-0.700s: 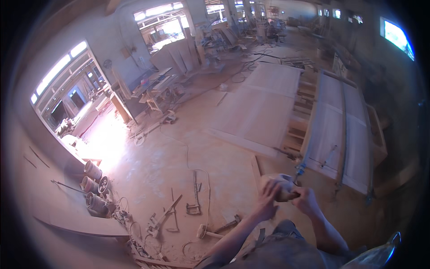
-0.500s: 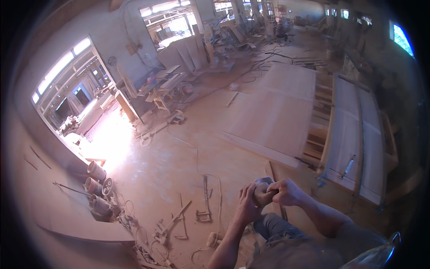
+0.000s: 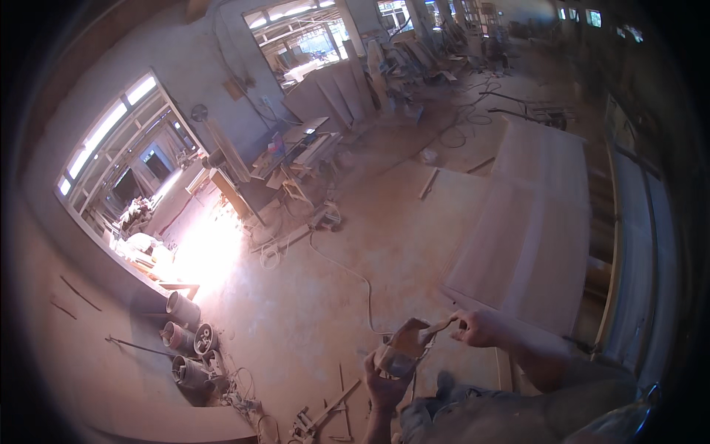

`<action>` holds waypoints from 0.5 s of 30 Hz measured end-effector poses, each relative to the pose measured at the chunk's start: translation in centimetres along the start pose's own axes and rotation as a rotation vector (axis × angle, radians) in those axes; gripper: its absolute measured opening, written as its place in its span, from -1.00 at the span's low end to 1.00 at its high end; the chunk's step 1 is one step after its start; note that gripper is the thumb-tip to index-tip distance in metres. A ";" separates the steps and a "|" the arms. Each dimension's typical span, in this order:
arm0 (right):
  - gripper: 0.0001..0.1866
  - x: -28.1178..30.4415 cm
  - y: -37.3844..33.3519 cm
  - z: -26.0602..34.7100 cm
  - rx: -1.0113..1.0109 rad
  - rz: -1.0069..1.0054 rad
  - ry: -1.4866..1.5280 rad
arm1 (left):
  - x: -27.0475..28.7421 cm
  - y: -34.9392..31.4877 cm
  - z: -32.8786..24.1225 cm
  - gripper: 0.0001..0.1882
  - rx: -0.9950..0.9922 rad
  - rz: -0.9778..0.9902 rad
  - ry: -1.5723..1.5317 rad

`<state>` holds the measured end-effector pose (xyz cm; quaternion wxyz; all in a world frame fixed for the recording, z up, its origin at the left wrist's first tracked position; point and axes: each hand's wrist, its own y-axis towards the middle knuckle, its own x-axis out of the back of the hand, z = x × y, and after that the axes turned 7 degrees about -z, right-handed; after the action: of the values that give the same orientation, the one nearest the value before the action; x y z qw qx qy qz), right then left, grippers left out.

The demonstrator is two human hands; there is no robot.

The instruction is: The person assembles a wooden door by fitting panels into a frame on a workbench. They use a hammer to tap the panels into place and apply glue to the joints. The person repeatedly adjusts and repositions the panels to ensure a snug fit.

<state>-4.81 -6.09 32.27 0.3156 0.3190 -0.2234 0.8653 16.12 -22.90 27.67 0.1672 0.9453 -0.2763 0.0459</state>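
Note:
My left hand (image 3: 387,386) is wrapped round a rounded, dusty tool that looks like a hand-held sander (image 3: 396,360). A brown, flat sheet like sandpaper (image 3: 411,337) stands up from its far side. My right hand (image 3: 479,328) is closed, its fingers pinching a pale strip (image 3: 441,325) that appears to belong to that sheet. Both hands are in front of my body, above the floor. Dust and blur hide the tool's finer details.
Large wooden panels (image 3: 518,251) lie on the right, with a framed panel (image 3: 645,251) beyond them. Clamps (image 3: 325,414) lie on the floor near my left arm. A cord (image 3: 367,292) trails across the dusty floor. Buckets (image 3: 183,311) stand by the left wall near a bright doorway.
My view has swung left. My hands, close together on the tool before, are now apart: the right has pulled away to the right, and the brown sheet shows between them.

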 end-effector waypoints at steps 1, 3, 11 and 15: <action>-0.50 0.3 1.1 1.0 -0.003 0.014 0.041 | 0.3 1.9 0.0 -0.21 -0.032 -0.005 0.012; -0.50 -0.1 3.8 1.3 0.131 -0.118 0.196 | 0.2 5.6 1.8 -0.21 -0.071 0.016 0.008; -0.49 0.8 18.1 0.6 0.110 -0.444 0.512 | -6.7 22.1 5.3 0.01 -0.275 0.152 0.182; -0.63 2.7 24.7 1.2 0.081 -0.397 0.671 | -10.6 30.8 8.1 -0.02 -0.182 0.267 0.062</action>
<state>-23.00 -22.99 30.40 0.5196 0.0675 -0.0075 0.8517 -9.41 -44.61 27.14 0.2532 0.8793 -0.3970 0.0715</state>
